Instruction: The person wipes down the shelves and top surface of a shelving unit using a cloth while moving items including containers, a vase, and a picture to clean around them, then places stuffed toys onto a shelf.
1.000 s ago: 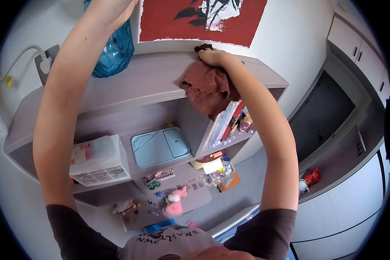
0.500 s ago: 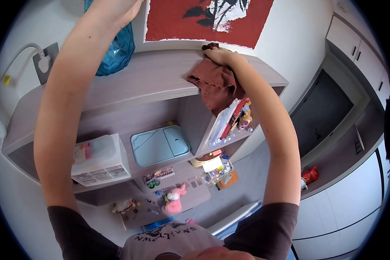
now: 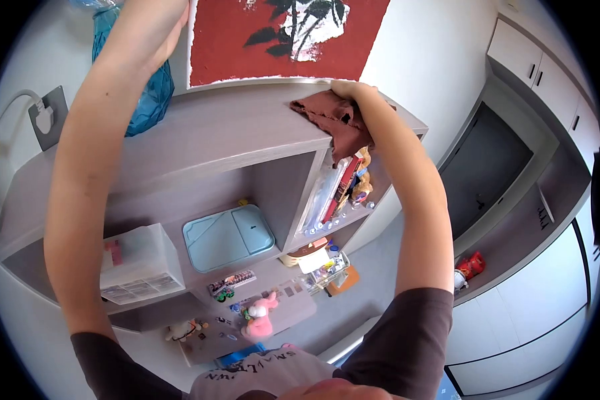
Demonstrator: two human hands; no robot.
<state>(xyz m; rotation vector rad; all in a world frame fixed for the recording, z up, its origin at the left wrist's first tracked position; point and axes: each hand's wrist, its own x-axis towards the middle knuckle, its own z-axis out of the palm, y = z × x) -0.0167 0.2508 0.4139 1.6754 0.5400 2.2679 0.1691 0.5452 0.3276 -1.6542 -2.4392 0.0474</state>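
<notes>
My right hand point(image 3: 353, 89) is at the back of the shelf top, just under the lower edge of a red painting point(image 3: 230, 57) with dark leaves and a white patch. A brown cloth point(image 3: 330, 112) lies bunched beneath this hand and wrist, its lower end draped over the shelf's front edge. The fingers of that hand are partly hidden. Raised at the top left, my left hand point(image 3: 161, 27) is beside the painting's left edge. Its fingers run out of view, so its hold cannot be made out. Behind the left forearm hangs a blue crinkled bag point(image 3: 152, 100).
Below the shelf top point(image 3: 233, 127) are a light blue tray point(image 3: 228, 243), a white drawer box point(image 3: 143, 260) and upright books point(image 3: 330, 193). A pink plush toy point(image 3: 259, 320) sits on the desk lower down. A plugged-in socket point(image 3: 49, 120) is at left.
The view has shifted, so the shelf and painting appear lower and further left. My right hand has slid along the shelf top, and the cloth under it now lies flatter, with less hanging down.
</notes>
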